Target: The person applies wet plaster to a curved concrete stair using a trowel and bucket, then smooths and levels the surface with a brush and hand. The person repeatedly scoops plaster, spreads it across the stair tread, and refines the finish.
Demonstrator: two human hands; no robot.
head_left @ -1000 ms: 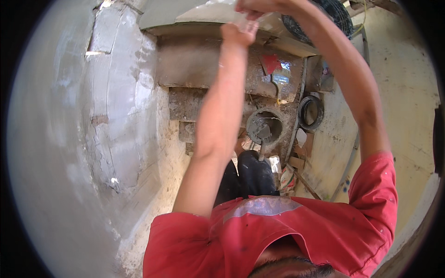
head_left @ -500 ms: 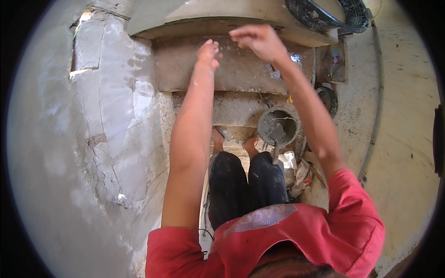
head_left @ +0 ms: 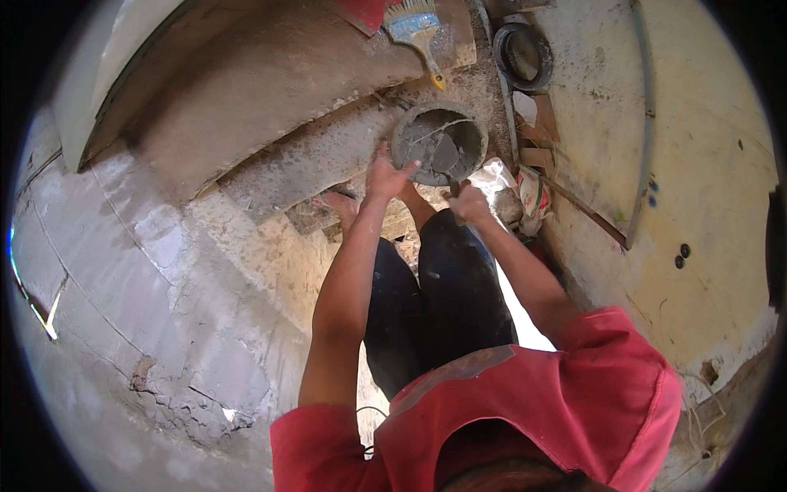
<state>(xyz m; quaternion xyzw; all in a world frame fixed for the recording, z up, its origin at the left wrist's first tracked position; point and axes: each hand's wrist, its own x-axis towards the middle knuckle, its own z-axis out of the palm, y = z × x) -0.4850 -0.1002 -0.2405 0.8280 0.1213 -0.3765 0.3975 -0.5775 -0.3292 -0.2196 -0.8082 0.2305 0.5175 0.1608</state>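
A round, mortar-crusted bucket (head_left: 402, 131) with grey wet mortar in it stands beyond my knees. My left hand (head_left: 385, 174) is at its near left side, fingers along the outer wall and thumb by the rim. My right hand (head_left: 470, 203) is closed round the handle of a trowel (head_left: 445, 153), whose blade rests in the mortar. Part of the handle is hidden by my fingers. A wide paint brush (head_left: 416, 34) with a blue-smeared head and yellow handle tip lies on the step past the bucket, beside a red flat piece (head_left: 361, 11).
Brown steps (head_left: 287, 107) rise ahead and to the left, with a curved edge above. A dark round container (head_left: 523, 56) stands beyond the bucket to the right. Wood scraps (head_left: 537, 123) and a crumpled bag (head_left: 533, 197) lie by the yellowish board (head_left: 697, 164). Cracked grey plaster (head_left: 188, 361) spreads at left.
Both hands have come down from the upper ledge to the bucket. My right hand has taken hold of the trowel. The view has turned, and the brush has come into sight.
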